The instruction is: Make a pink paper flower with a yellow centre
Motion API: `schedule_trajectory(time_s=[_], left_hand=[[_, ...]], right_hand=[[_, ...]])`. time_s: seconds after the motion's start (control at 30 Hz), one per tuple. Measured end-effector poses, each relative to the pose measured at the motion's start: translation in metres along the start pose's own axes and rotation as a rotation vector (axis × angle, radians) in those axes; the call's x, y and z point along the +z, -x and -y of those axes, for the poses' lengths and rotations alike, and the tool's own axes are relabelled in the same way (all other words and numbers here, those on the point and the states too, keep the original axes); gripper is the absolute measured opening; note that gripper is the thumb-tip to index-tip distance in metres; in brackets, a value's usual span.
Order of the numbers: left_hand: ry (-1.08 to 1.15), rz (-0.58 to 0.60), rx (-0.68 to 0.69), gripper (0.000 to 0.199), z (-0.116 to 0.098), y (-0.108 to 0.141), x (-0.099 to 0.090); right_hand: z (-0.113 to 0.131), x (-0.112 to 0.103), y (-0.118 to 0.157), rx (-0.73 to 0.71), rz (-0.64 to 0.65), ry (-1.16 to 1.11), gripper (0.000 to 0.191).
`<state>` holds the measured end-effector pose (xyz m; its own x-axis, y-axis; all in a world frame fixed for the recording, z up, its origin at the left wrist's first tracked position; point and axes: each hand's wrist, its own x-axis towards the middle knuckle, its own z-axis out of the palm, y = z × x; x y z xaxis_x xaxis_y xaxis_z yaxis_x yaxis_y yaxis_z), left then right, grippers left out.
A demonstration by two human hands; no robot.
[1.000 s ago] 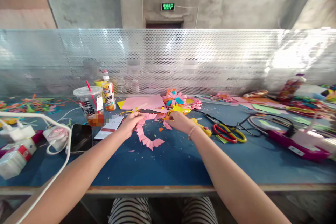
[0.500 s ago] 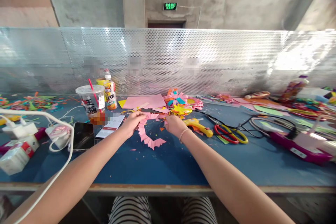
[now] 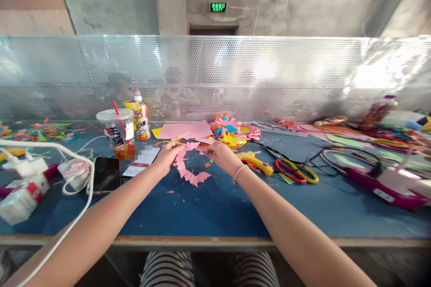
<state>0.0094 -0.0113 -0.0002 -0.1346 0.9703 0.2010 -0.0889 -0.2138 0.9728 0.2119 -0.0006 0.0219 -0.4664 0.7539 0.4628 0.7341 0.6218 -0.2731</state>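
A curved, zigzag-folded pink paper strip (image 3: 189,175) hangs in a C shape above the blue table. My left hand (image 3: 167,158) is closed on its upper left part, thumb and fingers pinched together. To the right, my right hand (image 3: 222,157) is also pinched closed, close to the strip's upper end; whatever sits between its fingertips is too small to make out. Just beyond my hands lie a yellow paper flower (image 3: 232,140) and a pink paper flower (image 3: 225,124). A yellow glue gun (image 3: 255,161) rests right of my right hand.
Scissors (image 3: 296,171) with red and yellow handles lie at right, near a purple power strip (image 3: 384,188). At left stand a plastic cup (image 3: 116,132) and a drink bottle (image 3: 140,121), with a phone (image 3: 106,175) in front. Pink sheets (image 3: 185,130) lie behind; a perforated metal screen (image 3: 208,76) closes the back.
My right hand has moved slightly left and up, nearer my left hand. The pink strip has shifted a little upward with its lower end raised.
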Motion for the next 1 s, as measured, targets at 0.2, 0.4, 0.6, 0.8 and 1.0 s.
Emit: schedule_trajectory(time_s=[0.2,0.4,0.6,0.8,1.0], left_hand=[[-0.007,-0.123,0.068,0.017,-0.006,0.000,-0.001],[0.018,-0.144,0.092,0.017,-0.007,0.000,-0.001],[-0.008,-0.131,0.118,0.018,-0.006,-0.001,-0.001],[-0.046,-0.116,0.102,0.020,-0.012,0.003,0.000],[-0.037,-0.080,0.043,0.021,-0.014,0.008,0.004]], right_hand=[[0.004,-0.013,-0.002,-0.053,-0.293,-0.363,0.016],[0.009,-0.013,-0.001,0.011,-0.311,-0.856,0.008],[0.009,-0.017,0.000,0.056,-0.315,-0.927,0.021],[0.002,-0.012,-0.003,0.126,-0.370,-0.810,0.022],[0.000,-0.012,-0.004,0.118,-0.435,-0.823,0.052]])
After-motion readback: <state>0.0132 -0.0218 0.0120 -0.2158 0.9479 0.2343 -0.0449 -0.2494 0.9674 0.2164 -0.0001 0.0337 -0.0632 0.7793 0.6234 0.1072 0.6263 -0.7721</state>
